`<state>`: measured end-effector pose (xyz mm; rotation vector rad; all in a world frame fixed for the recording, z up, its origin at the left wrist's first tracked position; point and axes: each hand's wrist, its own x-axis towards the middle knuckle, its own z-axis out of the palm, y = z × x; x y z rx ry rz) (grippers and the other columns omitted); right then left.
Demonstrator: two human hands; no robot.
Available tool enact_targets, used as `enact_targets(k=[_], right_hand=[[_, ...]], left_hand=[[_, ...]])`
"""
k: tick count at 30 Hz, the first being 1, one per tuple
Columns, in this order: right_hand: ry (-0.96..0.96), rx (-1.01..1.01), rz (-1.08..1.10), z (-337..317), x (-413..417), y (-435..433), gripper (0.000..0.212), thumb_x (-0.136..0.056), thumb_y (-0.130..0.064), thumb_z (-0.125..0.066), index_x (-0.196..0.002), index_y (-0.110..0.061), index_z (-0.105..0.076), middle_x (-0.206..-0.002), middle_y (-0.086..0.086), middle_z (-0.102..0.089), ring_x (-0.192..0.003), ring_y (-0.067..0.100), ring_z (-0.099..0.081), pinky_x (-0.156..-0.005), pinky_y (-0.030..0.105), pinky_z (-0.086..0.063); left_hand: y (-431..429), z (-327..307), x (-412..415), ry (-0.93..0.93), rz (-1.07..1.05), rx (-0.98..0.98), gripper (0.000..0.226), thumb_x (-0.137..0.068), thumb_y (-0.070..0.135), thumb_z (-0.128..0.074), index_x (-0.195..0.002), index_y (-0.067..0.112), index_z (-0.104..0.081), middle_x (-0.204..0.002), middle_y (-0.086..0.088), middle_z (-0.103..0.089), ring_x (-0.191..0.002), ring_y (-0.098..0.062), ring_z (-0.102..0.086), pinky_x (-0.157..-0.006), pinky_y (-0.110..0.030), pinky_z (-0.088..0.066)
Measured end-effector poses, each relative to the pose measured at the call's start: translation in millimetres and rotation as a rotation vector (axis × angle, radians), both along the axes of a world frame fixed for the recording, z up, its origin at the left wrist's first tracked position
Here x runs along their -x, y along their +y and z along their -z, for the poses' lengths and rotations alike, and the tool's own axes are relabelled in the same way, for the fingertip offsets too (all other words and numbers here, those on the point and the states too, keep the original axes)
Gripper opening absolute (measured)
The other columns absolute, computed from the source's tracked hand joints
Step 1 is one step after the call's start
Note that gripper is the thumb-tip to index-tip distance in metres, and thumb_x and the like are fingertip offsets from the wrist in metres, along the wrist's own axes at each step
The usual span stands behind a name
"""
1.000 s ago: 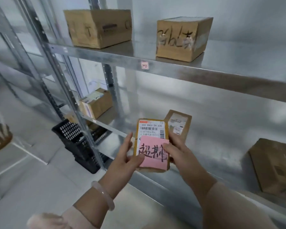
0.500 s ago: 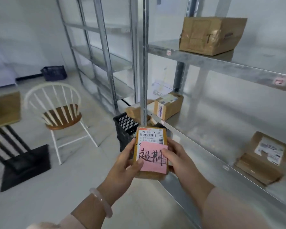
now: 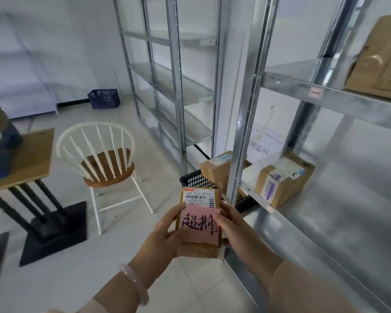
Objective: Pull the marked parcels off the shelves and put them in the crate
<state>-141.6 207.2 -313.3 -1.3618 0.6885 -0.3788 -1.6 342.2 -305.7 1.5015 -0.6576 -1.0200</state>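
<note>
A small brown parcel (image 3: 198,247) with a white barcode label and a pink handwritten note is held upright between both hands, low in the middle of the head view. My left hand (image 3: 167,231) grips its left edge and my right hand (image 3: 230,224) grips its right edge. Just beyond the parcel, a black mesh crate (image 3: 195,179) stands on the floor beside the shelf post; it holds a brown box (image 3: 217,169). The parcel hides most of the crate.
Metal shelving (image 3: 325,222) runs along the right, with a taped box (image 3: 282,179) on the lower shelf and a larger box (image 3: 379,62) above. A white spindle chair (image 3: 104,161) and a wooden table (image 3: 23,159) stand left. A dark crate (image 3: 103,98) sits far back.
The view has swung left, away from the shelf and toward the room. Both hands keep the same hold on the marked parcel, now out in front of the shelf edge near the black crate.
</note>
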Motion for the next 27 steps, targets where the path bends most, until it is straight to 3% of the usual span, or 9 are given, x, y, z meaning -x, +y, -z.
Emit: enact_targets(k=[6, 12, 16, 18, 20, 22, 25, 27], right_hand=[[0.078, -0.019, -0.049, 2.3, -76.7, -61.1, 0.029, -0.097, -0.030, -0.052, -0.116, -0.052, -0.049, -0.106, -0.008, -0.072, -0.096, 0.010, -0.069, -0.084, 0.039, -0.058], [0.128, -0.058, -0.013, 26.3, -153.1, -100.6, 0.028, -0.097, -0.022, -0.054, -0.110, -0.047, -0.054, -0.098, -0.015, -0.073, -0.090, 0.002, -0.069, -0.066, 0.017, -0.055], [0.154, -0.079, 0.106, 46.4, -198.1, -132.0, 0.028, -0.097, -0.019, -0.054, -0.108, -0.045, -0.049, -0.079, -0.040, -0.064, -0.075, -0.018, -0.061, -0.058, 0.005, -0.049], [0.169, -0.123, 0.216, 55.0, -215.4, -144.7, 0.040, -0.092, -0.031, -0.062, -0.126, -0.046, -0.046, -0.104, -0.028, -0.066, -0.096, -0.003, -0.065, -0.084, 0.022, -0.055], [0.214, -0.148, 0.339, 60.8, -231.9, -153.5, 0.055, -0.087, -0.043, -0.065, -0.136, -0.047, -0.041, -0.124, -0.020, -0.056, -0.114, 0.008, -0.057, -0.103, 0.039, -0.046], [0.233, -0.137, 0.434, 68.6, -247.4, -160.0, 0.055, -0.087, -0.041, -0.065, -0.137, -0.047, -0.042, -0.128, -0.019, -0.052, -0.117, 0.006, -0.052, -0.103, 0.035, -0.045], [0.268, -0.140, 0.535, 83.8, -261.7, -167.1, 0.051, -0.091, -0.028, -0.064, -0.133, -0.048, -0.042, -0.121, -0.021, -0.052, -0.106, -0.005, -0.052, -0.079, 0.014, -0.048], [0.325, -0.141, 0.580, 94.5, -263.6, -171.8, 0.052, -0.091, -0.023, -0.064, -0.133, -0.044, -0.044, -0.124, -0.018, -0.053, -0.110, -0.002, -0.053, -0.088, 0.018, -0.045]], left_hand=[[-52.7, 7.0, -72.3, 0.041, -0.053, -0.003, 0.042, -0.095, 0.017, -0.058, -0.124, 0.046, -0.049, -0.098, 0.013, -0.074, -0.092, -0.014, -0.072, -0.071, -0.031, -0.060], [-98.4, 37.3, -150.3, 0.106, -0.072, -0.053, 0.046, -0.086, 0.023, -0.069, -0.120, 0.048, -0.052, -0.099, 0.018, -0.071, -0.094, -0.014, -0.071, -0.074, -0.038, -0.060], [-146.5, 56.7, -212.2, 0.185, 0.033, -0.103, 0.044, -0.087, 0.015, -0.067, -0.117, 0.045, -0.054, -0.093, 0.017, -0.072, -0.087, -0.011, -0.072, -0.064, -0.031, -0.059], [-173.9, 65.5, -244.5, 0.185, 0.111, -0.135, 0.044, -0.088, 0.011, -0.066, -0.117, 0.042, -0.053, -0.089, 0.017, -0.072, -0.084, -0.010, -0.072, -0.061, -0.028, -0.059], [-200.7, 73.3, -275.1, 0.156, 0.199, -0.172, 0.044, -0.090, 0.010, -0.064, -0.118, 0.041, -0.051, -0.093, 0.013, -0.074, -0.085, -0.009, -0.072, -0.061, -0.026, -0.058], [-227.7, 80.9, -301.6, 0.108, 0.290, -0.202, 0.043, -0.092, 0.012, -0.062, -0.119, 0.044, -0.050, -0.102, 0.006, -0.073, -0.089, -0.008, -0.071, -0.063, -0.023, -0.057], [-267.0, 102.2, -327.2, 0.018, 0.408, -0.239, 0.046, -0.094, 0.014, -0.060, -0.127, 0.043, -0.047, -0.114, 0.007, -0.066, -0.096, -0.013, -0.069, -0.070, -0.026, -0.058], [-290.3, 120.3, -332.2, -0.001, 0.476, -0.268, 0.050, -0.093, 0.014, -0.061, -0.131, 0.042, -0.044, -0.118, 0.005, -0.065, -0.103, -0.014, -0.064, -0.076, -0.027, -0.058]])
